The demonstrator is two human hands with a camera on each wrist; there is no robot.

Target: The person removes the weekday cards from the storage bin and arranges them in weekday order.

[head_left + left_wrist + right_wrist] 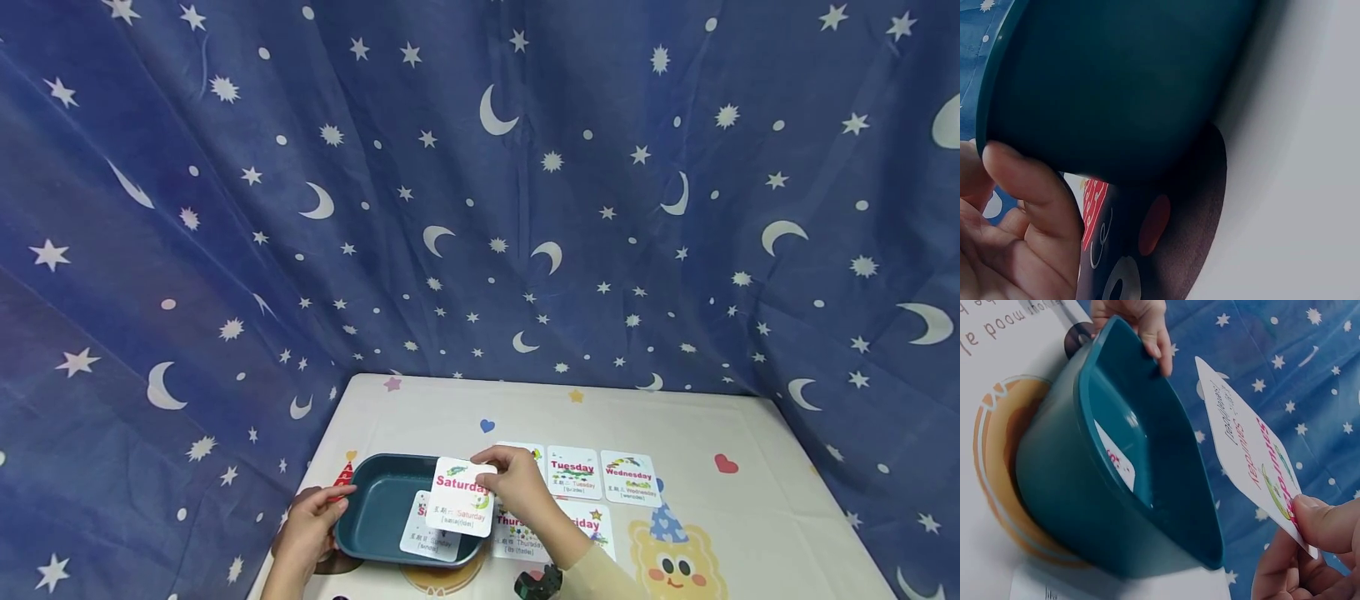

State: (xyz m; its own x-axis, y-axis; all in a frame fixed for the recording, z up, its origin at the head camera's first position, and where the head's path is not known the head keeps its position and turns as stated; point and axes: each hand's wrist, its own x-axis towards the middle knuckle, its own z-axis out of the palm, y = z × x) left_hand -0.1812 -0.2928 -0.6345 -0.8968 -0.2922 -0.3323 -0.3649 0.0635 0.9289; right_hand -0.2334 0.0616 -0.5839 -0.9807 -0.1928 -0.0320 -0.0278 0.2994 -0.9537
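My right hand pinches a white "Saturday" card by its right edge, between thumb and fingers. It hangs over the right part of a dark teal plastic bin, printed face visible. Inside the bin lies a "Sunday" card, partly covered by the Saturday card in the head view. At the bin's left end, my left hand holds the rim, with fingers reaching over it. The right wrist view shows the Saturday card raised beside the bin's rim.
Right of the bin, day cards lie in two rows: a partly hidden one, Tuesday and Wednesday behind; Thursday and Friday in front. The tablecloth has cartoon prints. A blue starry curtain hangs behind.
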